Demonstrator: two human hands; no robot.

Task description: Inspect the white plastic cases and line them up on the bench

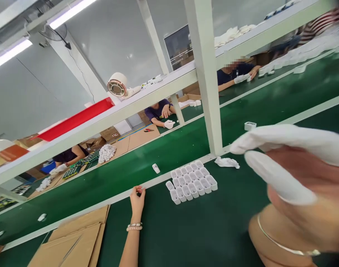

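At the lower centre, my left hand (137, 200), with beaded bracelets at the wrist, is pinched closed at the belt's pale edge; what is between its fingertips is too small to name. Large and close on the right, my right hand (292, 170) wears white finger coverings. Its thumb and fingers curve towards each other with a small gap and nothing visible between them. Several white open cases (190, 183) stand in rows on the dark green table (183, 233) between my hands. Beyond them, a crumpled white cloth (227, 162) lies near the post.
A green conveyor belt (102, 185) carries a small white piece (156, 168) and a white case (250, 126). Flattened cardboard (74, 241) lies at lower left. A white post (205, 81) and shelf rise ahead. Several people work across the belt, one with a gloved hand (169, 124).
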